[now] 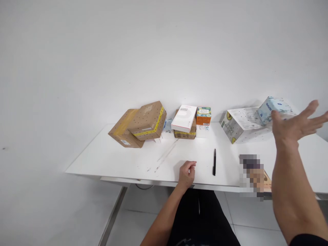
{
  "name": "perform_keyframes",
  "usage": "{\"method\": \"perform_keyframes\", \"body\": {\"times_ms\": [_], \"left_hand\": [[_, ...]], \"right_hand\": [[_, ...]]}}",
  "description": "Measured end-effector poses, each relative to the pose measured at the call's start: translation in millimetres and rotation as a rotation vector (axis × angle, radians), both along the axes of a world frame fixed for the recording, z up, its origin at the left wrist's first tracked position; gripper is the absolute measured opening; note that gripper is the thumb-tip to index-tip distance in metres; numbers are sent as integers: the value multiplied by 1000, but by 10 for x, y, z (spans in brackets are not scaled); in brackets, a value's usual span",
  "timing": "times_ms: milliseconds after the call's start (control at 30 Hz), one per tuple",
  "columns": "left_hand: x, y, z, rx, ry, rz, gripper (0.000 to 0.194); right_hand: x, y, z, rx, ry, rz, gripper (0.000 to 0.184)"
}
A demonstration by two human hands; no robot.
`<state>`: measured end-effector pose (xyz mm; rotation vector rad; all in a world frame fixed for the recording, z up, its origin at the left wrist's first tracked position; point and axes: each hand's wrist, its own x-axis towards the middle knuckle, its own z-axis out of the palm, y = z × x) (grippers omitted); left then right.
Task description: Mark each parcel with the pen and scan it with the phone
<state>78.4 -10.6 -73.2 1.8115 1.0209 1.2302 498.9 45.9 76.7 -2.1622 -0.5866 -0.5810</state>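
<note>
My left hand point(188, 174) rests at the front edge of the white table point(115, 164), its fingers curled together with nothing visible in them. To its right lies a black pen point(214, 162). Raised over the table's right side, my right hand point(294, 128) is open with fingers spread and holds nothing. Behind it, a blue-and-white tissue pack point(273, 109) sits tilted on a white carton with avocado pictures point(243, 121); my hand hides part of both. Whether the hand touches the pack I cannot tell. A partly blurred booklet point(267, 179) lies by my right forearm.
Two taped brown boxes, one point(123, 131) under the other point(148, 119), lean at the back left. Mid-back, a white power bank box point(184, 118) lies on a small brown box point(185, 134), beside an orange-and-green box point(203, 116). A white wall point(164, 51) stands behind.
</note>
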Motion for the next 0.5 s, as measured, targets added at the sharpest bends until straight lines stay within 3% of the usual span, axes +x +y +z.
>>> {"method": "perform_keyframes", "body": {"times_ms": [100,167,300,400,500], "left_hand": [[-3,-3,22,3,2,-2,31],[-8,-6,37,10,3,-6,30],[-14,-5,51,24,6,-14,30],[-12,2,45,25,1,-11,29],[-5,12,30,32,-11,-12,28]], "right_hand": [[145,105,20,-132,241,53,91],[106,105,12,-173,286,106,79],[-19,-2,9,-141,305,97,81],[20,-86,-43,36,320,93,82],[115,-191,-172,442,272,173,69]]}}
